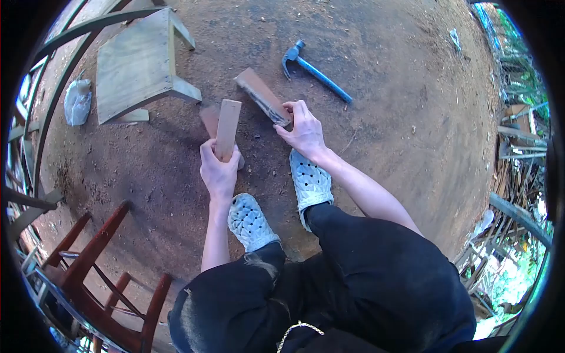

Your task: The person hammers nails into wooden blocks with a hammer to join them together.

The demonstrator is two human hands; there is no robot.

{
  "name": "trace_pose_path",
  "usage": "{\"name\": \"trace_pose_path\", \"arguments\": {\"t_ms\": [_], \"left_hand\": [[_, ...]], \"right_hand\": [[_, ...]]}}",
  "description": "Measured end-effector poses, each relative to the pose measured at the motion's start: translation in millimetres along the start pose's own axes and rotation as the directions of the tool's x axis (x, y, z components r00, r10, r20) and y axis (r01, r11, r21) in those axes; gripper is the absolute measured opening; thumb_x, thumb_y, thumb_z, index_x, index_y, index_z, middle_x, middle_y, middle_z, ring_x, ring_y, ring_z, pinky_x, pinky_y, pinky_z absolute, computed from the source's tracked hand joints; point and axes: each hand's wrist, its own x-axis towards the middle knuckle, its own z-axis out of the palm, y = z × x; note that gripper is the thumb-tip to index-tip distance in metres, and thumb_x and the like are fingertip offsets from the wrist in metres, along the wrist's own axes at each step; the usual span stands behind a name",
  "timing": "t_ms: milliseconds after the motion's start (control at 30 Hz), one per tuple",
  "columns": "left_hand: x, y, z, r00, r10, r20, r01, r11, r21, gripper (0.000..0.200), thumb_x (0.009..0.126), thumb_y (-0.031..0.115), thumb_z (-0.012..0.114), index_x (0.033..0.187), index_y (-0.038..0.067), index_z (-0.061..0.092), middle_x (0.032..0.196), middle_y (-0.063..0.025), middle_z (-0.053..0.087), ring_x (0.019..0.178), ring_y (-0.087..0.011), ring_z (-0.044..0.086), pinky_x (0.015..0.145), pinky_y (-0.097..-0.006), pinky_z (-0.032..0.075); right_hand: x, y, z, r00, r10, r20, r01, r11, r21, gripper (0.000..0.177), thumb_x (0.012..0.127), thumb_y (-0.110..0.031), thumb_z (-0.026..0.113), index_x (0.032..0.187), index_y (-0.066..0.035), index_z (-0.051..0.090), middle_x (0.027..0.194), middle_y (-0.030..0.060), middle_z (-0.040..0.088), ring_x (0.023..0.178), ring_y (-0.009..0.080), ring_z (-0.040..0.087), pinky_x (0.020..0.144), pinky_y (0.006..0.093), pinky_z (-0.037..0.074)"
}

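Note:
A short, pale wooden board (228, 129) stands up from my left hand (217, 169), whose fingers are wrapped round its lower end. Just behind it, partly hidden, shows a second brownish piece of wood (209, 119). My right hand (303, 130) grips the near end of a brown wooden block (263, 94) between thumb and fingers; its long side is streaked dark and whitish. The block slants up and left, apart from the pale board. Beyond my right hand, a claw hammer (321, 76) with a blue handle lies on the dirt, its head pointing away.
A small wooden stool (134, 65) stands at the upper left, beside a plastic bag (77, 103). A red-brown wooden chair (112, 282) lies at the lower left. My white clogs (252, 222) rest on the dirt ground (406, 135). Piled sticks (527, 182) line the right edge.

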Motion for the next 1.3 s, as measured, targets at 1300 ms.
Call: {"name": "trace_pose_path", "arguments": {"t_ms": [1300], "left_hand": [[34, 15, 9, 0.939, 0.28, 0.2, -0.337, 0.866, 0.369, 0.064, 0.073, 0.022, 0.092, 0.13, 0.025, 0.063, 0.135, -0.0133, 0.049, 0.124, -0.0361, 0.056, 0.096, -0.0486, 0.056]], "right_hand": [[70, 3, -25, 0.839, -0.252, 0.483, 0.296, 0.955, -0.015, 0.091, 0.081, -0.01, 0.081, 0.158, -0.029, 0.036, 0.122, 0.0203, 0.068, 0.108, 0.0399, 0.071, 0.094, 0.048, 0.06]]}}
